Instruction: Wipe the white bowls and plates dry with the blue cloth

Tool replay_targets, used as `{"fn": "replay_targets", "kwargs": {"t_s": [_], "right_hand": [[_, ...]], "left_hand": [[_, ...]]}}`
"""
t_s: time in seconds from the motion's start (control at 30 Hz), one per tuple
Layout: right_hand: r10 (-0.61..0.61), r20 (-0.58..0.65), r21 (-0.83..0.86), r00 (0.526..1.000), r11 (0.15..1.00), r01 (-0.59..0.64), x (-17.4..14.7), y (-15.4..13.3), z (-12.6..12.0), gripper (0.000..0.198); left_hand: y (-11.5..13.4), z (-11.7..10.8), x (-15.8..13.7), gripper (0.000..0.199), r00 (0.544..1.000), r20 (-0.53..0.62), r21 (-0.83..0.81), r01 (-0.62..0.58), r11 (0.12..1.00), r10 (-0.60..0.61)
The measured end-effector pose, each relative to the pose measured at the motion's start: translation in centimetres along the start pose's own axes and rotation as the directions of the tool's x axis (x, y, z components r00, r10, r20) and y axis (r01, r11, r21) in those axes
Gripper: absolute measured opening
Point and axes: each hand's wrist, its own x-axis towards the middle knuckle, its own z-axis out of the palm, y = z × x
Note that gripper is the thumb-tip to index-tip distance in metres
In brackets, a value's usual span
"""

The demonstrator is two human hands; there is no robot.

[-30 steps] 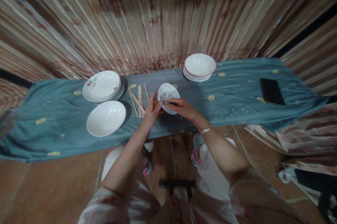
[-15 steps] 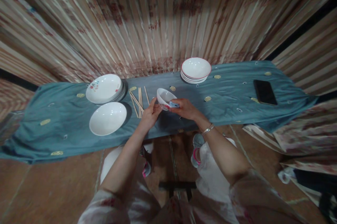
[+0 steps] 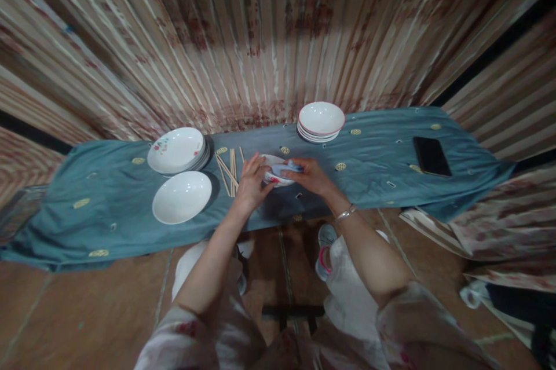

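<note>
Over the surface (image 3: 373, 180), midway between front and back edges, the left hand (image 3: 251, 183) clamps the small bowl (image 3: 283, 182), seemingly steadying it, while the right hand (image 3: 310, 176) pinches a blue cloth (image 3: 284, 168) at its mouth.

On the table's (image 3: 373, 179) left stand stacked plates (image 3: 176, 150), near its middle chopsticks (image 3: 233, 176), on its right a black device (image 3: 431, 156); behind it hangs a curtain (image 3: 278, 40).

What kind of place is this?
Maybe a room in someone's home, though I can't be sure: there's a long curtain, a cloth-covered table, and stacked bowls and chopsticks.
</note>
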Motion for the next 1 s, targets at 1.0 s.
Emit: {"fn": "replay_targets", "kwargs": {"t_s": [1.0], "right_hand": [[-0.577, -0.077, -0.543, 0.813, 0.708, 0.451, -1.3, -0.3, 5.9, 0.038]], "left_hand": [[2.0, 0.4, 1.3, 0.035, 0.754, -0.002, -0.909, 0.273, 0.316, -0.657]]}}
